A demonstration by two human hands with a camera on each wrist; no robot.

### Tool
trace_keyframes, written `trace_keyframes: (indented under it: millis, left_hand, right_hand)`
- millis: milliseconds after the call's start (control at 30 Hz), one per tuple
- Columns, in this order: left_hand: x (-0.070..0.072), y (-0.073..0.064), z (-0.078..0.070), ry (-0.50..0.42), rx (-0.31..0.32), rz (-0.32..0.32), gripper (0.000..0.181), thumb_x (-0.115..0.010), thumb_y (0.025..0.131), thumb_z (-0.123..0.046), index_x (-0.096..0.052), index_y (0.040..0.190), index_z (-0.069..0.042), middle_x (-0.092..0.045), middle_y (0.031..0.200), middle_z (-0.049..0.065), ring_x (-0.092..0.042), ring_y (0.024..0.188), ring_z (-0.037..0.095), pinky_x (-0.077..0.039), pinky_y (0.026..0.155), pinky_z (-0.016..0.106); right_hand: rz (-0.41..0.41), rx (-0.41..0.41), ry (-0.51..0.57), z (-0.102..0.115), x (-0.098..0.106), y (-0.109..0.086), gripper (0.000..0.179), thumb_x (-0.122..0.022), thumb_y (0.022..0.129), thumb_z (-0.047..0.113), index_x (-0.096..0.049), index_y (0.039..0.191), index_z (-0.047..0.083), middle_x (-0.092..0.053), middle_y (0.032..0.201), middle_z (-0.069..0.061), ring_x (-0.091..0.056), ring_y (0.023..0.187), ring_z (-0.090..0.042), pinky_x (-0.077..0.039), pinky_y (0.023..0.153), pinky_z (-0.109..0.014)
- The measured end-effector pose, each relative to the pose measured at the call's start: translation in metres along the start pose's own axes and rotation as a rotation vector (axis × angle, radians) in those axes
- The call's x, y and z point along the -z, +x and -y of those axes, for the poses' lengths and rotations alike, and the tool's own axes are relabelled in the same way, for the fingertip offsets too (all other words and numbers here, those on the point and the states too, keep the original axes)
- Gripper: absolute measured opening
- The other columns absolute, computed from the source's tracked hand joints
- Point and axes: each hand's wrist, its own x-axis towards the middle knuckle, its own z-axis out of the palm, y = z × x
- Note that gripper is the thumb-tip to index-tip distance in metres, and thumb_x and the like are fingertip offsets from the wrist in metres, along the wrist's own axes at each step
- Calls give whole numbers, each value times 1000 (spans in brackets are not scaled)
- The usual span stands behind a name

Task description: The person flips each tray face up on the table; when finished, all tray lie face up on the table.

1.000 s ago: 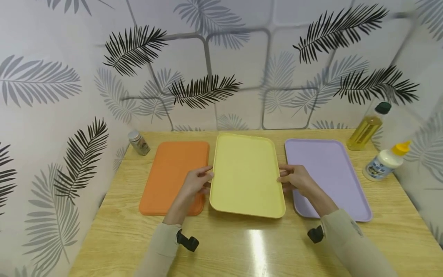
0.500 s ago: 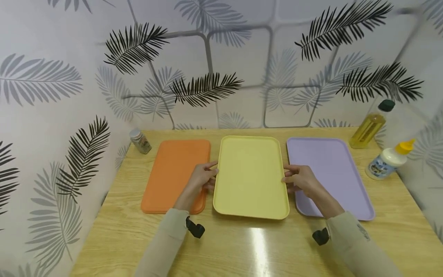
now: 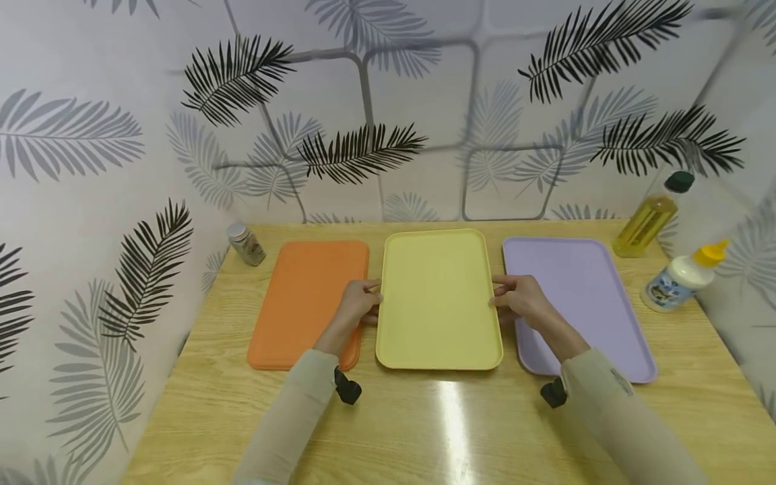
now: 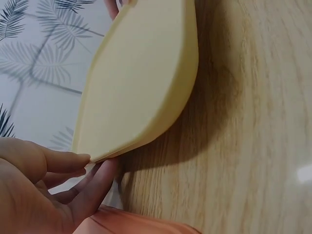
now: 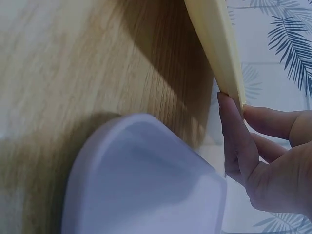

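Observation:
A yellow rectangular tray [image 3: 439, 303] is held between my two hands in the middle of the table. My left hand [image 3: 359, 302] pinches its left rim, thumb on top and fingers underneath. On the opposite side, my right hand [image 3: 523, 298] grips the right rim the same way. Both wrist views show the tray raised off the wood, its shadow falling beneath it. To the left lies an orange tray [image 3: 310, 296], partly covered by my left hand and wrist. A purple tray [image 3: 572, 296] lies on the right, close under my right hand and forearm.
A small shaker jar [image 3: 245, 244] with a grey lid stands at the back left. At the back right are an oil bottle [image 3: 647, 222] with a dark green cap and a white glue bottle [image 3: 679, 281] with a yellow nozzle. A leaf-patterned wall [image 3: 418, 101] borders the wooden table [image 3: 418, 431].
The yellow tray has shifted slightly right and turned from a skewed angle to nearly straight, its near edge now farther from me. Both hands have kept their grip and moved with it.

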Motion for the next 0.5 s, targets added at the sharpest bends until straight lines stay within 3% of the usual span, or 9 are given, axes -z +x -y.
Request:
trace_keyframes:
  millis: [133,333,500]
  left_hand:
    - [-4,7,1,47,-3,-18,46,-53,92,3,-50,138,-1,-68,84,18,-60,52,20,-58,56,41]
    - [-8,15,2,108,5,-15,49,-53,91,6,-49,139,-1,-61,80,16,-55,53,21,-56,52,37]
    - [-11,20,-1,152,10,-34,50,-53,90,7,-51,138,-3,-62,81,15,-56,54,19,-57,54,38]
  right_hand:
    - [3,-7,-17,-2,1,7,60,-62,87,-6,-38,142,-9,-52,108,-19,-60,78,-15,-59,66,-35]
    - [-17,-15,-11,-4,-1,12,60,-62,84,-9,-39,139,-13,-52,105,-20,-59,77,-15,-59,65,-38]
    - [-33,-15,-25,-3,-1,14,59,-61,84,-9,-39,138,-15,-54,111,-30,-61,78,-17,-59,63,-37]
